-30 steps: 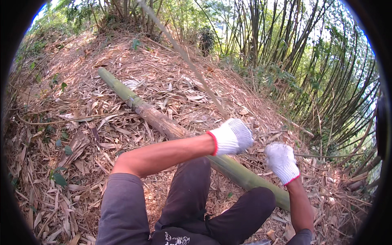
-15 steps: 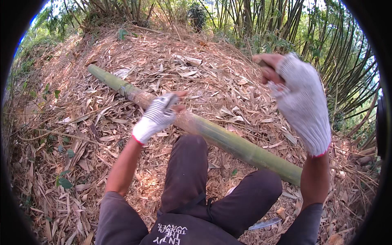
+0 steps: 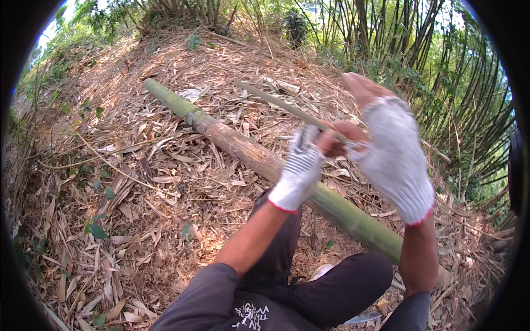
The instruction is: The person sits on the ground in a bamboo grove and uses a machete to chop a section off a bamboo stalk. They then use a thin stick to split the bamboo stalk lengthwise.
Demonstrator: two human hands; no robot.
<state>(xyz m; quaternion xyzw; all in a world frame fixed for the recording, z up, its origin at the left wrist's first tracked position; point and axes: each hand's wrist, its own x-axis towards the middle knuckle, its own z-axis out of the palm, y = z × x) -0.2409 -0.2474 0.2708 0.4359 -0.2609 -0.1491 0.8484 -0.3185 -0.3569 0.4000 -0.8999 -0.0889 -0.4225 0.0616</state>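
A long, thin greenish-brown stick [image 3: 276,103] slants across in front of me, above the ground. My left hand [image 3: 305,163], in a striped white glove with bare fingertips, pinches it near its lower right end. My right hand [image 3: 395,151], gloved the same way, meets the left at that end. Its lower fingers close on the stick while other fingers stretch up, slightly blurred. Below both hands a thick green bamboo pole [image 3: 243,151] lies diagonally, with a pale brown scraped stretch along its middle. My left wrist and glove hide part of the pole.
Dry bamboo leaves [image 3: 138,220] and shavings cover the sloping ground. Near my bent right knee [image 3: 353,278] lies a flat pale blade-like thing [image 3: 363,318]. Bamboo stems [image 3: 381,33] crowd the far right, and a thin curved twig [image 3: 118,168] lies at left.
My left hand has left the pole and come up and right to the stick. My right hand has dropped slightly. The stick now shows lengthwise, and the view has shifted left.
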